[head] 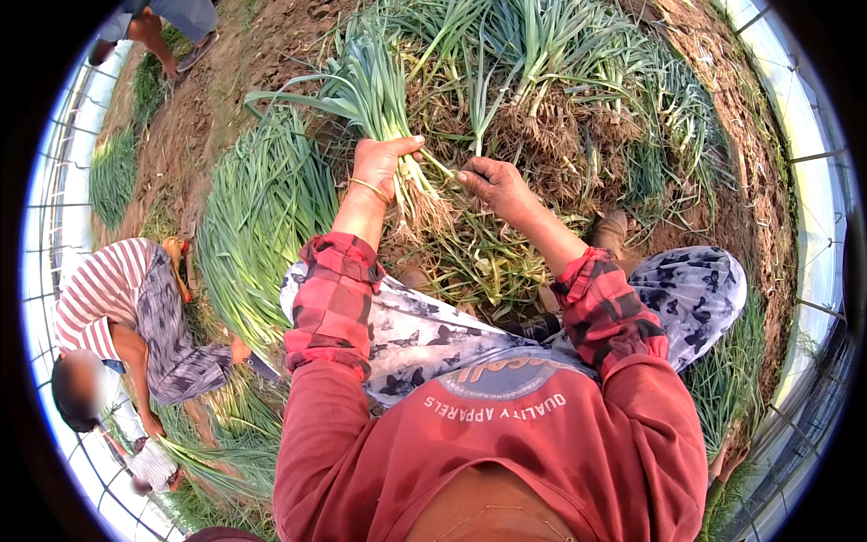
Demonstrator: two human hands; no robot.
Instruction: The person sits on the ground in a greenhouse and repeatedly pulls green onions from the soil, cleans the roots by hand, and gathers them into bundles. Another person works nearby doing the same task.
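My left hand (379, 166) is closed around a bunch of leek-like plants (376, 88). Their green leaves point away from me, and pale stems with brown roots hang below the fist. The fingertips of my right hand (498, 184) pinch the end of a thin stalk (437, 162) that slants out from under my left thumb. Just above the right knuckles rises another single plant (479, 115); whether that hand also grips it, I cannot tell. Loose trimmed leaves and stems (488, 264) litter the ground between my legs.
Rooted leeks (535, 118) are heaped ahead and to the right. A large pile of leafy plants (264, 217) lies left. A co-worker in a striped shirt (108, 291) bends at the left; another person (162, 34) is at upper left. Translucent sheeting (806, 122) on a frame borders the soil.
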